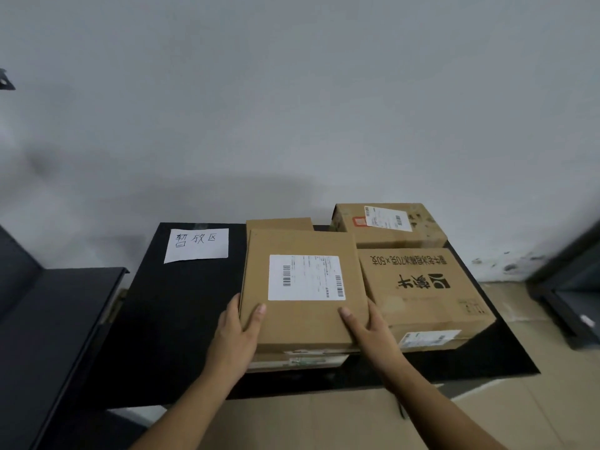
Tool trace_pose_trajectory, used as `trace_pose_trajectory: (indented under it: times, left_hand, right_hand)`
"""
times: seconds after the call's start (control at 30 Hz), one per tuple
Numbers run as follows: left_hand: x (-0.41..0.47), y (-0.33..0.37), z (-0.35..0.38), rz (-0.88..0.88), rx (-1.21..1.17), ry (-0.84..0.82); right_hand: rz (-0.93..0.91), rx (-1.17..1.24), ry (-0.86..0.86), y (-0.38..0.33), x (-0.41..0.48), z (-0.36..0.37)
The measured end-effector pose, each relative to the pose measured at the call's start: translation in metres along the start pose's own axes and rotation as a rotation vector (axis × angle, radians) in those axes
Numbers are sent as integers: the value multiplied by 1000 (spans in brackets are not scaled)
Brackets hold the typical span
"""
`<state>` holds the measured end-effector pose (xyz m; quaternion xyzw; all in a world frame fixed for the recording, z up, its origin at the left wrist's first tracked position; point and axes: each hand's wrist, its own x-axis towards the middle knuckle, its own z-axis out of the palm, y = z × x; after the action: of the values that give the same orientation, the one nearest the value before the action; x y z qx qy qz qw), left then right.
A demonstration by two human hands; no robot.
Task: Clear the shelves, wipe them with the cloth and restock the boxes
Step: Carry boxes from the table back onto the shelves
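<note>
A flat cardboard box [302, 241] with a white shipping label lies on top of a stack of similar boxes, on a black mat [181, 306] on the floor. My left hand [238, 332] grips its near left corner, thumb on top. My right hand [367, 326] grips its near right corner the same way. A larger printed cardboard box [422, 287] stands right beside it, and a third labelled box [389, 225] sits behind that one against the wall. No cloth is in view.
A white paper sign [196, 244] with handwriting lies on the mat's far left. Dark shelf surfaces [48, 336] stand at the left, and a dark unit [571, 293] is at the right edge. A grey wall rises behind; tiled floor lies in front.
</note>
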<state>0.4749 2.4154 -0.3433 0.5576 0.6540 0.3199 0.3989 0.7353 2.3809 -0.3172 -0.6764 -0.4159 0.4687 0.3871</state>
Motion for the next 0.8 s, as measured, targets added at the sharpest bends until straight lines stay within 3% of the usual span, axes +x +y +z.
trace_pose_trajectory:
  times: [0.33,0.8]
  left_hand:
    - [47,-28,27,-112,41,-19]
    - [56,-36,34,-170,135,-27]
  right_hand:
    - [61,-31,-66,29,70,10]
    - [77,-109,-137,43,89,7]
